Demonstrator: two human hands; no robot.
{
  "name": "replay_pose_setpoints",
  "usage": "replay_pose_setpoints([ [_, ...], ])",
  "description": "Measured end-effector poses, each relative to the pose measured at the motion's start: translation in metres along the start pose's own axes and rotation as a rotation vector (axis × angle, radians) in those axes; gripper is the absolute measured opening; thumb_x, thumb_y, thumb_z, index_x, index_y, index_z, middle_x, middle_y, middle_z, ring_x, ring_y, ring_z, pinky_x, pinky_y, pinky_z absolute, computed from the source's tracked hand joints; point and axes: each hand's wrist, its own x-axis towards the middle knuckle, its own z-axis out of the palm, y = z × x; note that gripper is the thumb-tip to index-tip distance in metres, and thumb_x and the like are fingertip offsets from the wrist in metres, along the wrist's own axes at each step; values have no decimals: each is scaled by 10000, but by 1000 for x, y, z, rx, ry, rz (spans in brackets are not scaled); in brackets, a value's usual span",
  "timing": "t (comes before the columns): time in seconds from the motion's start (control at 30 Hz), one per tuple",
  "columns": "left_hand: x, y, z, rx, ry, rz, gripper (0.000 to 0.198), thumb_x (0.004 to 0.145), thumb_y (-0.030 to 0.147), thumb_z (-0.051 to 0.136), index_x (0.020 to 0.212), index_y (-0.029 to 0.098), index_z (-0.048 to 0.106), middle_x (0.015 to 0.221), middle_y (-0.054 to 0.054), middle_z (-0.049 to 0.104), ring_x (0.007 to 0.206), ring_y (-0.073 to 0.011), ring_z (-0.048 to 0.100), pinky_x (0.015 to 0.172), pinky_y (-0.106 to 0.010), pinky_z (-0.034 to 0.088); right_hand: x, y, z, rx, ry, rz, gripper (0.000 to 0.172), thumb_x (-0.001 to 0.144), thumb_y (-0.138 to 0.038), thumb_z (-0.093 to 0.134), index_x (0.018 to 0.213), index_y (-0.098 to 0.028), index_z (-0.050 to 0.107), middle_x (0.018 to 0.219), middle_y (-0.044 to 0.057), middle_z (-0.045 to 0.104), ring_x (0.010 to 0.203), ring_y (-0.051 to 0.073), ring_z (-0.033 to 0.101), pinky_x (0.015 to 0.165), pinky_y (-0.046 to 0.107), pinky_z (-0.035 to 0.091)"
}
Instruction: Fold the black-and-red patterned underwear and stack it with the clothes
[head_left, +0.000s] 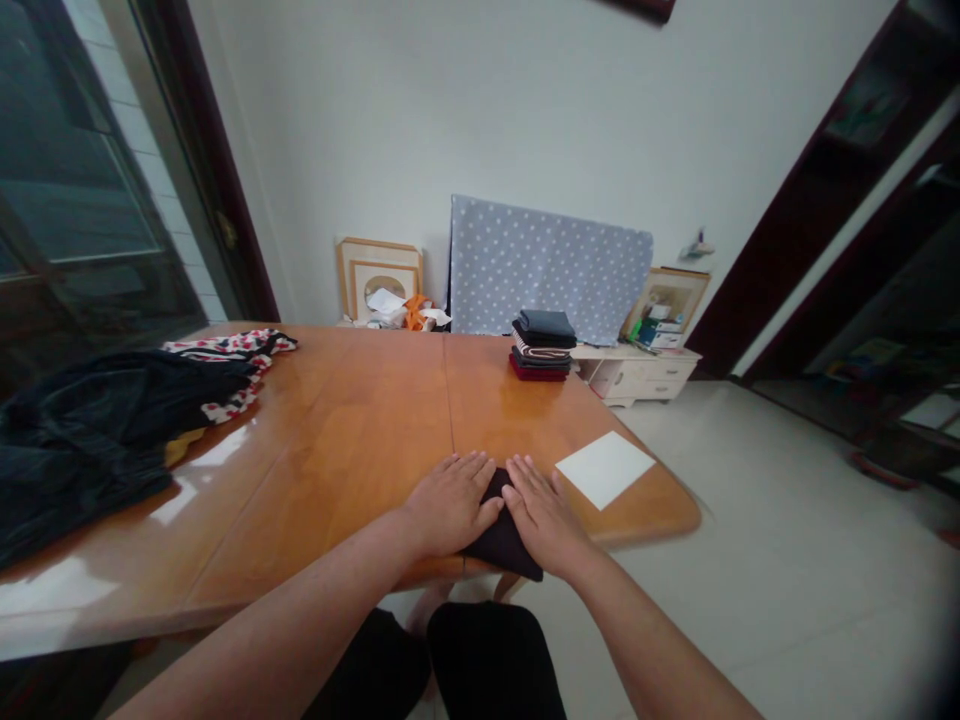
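A small folded dark cloth [501, 540] lies at the near edge of the wooden table [360, 420]. My left hand [450, 500] lies flat on its left part, fingers stretched out and together. My right hand [541, 515] lies flat on its right part, fingers also extended. Both palms press down on the cloth and neither hand grips it. A stack of folded clothes [543, 345] in dark, striped and red fabrics sits at the far side of the table.
A white square sheet [604, 468] lies to the right of my hands. A heap of dark and patterned clothes [112, 420] covers the table's left end. Beyond the table stand a dotted grey board [547, 265], picture frames and a low white cabinet [637, 372].
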Motion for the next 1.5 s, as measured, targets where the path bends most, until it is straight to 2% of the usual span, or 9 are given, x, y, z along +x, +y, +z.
replay_pose_setpoints([
  [0.13, 2, 0, -1, 188, -56, -1, 586, 868, 519, 621, 1352, 190, 589, 1473, -129, 514, 1428, -329, 366, 1210, -437, 61, 3, 3, 3, -57, 8, -2, 582, 993, -554, 363, 1503, -278, 410, 1580, 45, 344, 1502, 245, 198, 1212, 485, -66],
  [0.3, 10, -1, -15, 443, -240, -63, 657, 955, 583, 419, 1459, 165, 464, 1542, -134, 418, 1454, -285, 335, 1210, -450, 175, 7, -1, -9, -53, 16, 10, 665, 973, -608, 345, 1495, -203, 424, 1566, 97, 367, 1484, 253, 255, 1216, 483, 157],
  [0.5, 4, -1, -55, 213, 156, -183, 497, 974, 472, 410, 1300, 156, 613, 1377, -132, 606, 1292, -259, 545, 1129, -397, 366, -21, 5, -40, 191, 435, 152, 550, 894, -636, 498, 1190, -213, 689, 1274, 105, 668, 1232, 284, 576, 1094, 442, 397],
  [0.63, -5, -5, -70, 230, 273, -248, 358, 941, 412, 474, 1107, 182, 693, 1153, -114, 718, 1110, -276, 645, 1011, -416, 460, -53, 12, -42, 471, 519, 360, 503, 803, -632, 625, 1048, -200, 703, 1089, 99, 734, 1059, 284, 661, 868, 395, 540],
  [0.8, -5, -3, -53, 320, 212, -178, 338, 924, 399, 519, 1147, 207, 684, 1162, -113, 711, 1115, -279, 640, 1012, -406, 454, -80, 3, -19, 755, 406, 592, 470, 704, -581, 754, 912, -167, 679, 879, 100, 742, 768, 225, 706, 662, 325, 557],
  [0.93, -3, 1, -30, 444, 40, -16, 453, 937, 471, 517, 1304, 225, 617, 1369, -106, 608, 1328, -293, 496, 1144, -436, 333, -84, -12, 0, 866, 320, 646, 467, 713, -591, 762, 889, -172, 652, 815, 85, 731, 713, 217, 711, 655, 335, 562],
  [1.03, -5, -4, -19, 495, -49, -11, 499, 953, 507, 482, 1352, 226, 587, 1440, -105, 552, 1399, -310, 411, 1181, -490, 270, -82, -20, 8, 984, 311, 685, 470, 705, -564, 792, 932, -180, 640, 809, 74, 729, 734, 227, 721, 693, 354, 570],
  [1.3, -10, -20, -20, 495, -66, -32, 555, 987, 549, 381, 1393, 210, 547, 1476, -103, 514, 1432, -297, 362, 1199, -492, 258, -62, -36, 2, 1347, 342, 731, 409, 782, -472, 781, 1048, -188, 653, 833, 53, 724, 736, 154, 681, 728, 299, 584],
  [1.5, -9, -18, -23, 449, -52, -32, 515, 985, 533, 400, 1368, 232, 568, 1455, -90, 538, 1402, -273, 413, 1195, -464, 276, -41, -44, -6, 1284, 271, 808, 490, 742, -600, 767, 998, -196, 663, 758, 36, 697, 606, 137, 626, 560, 265, 566],
])
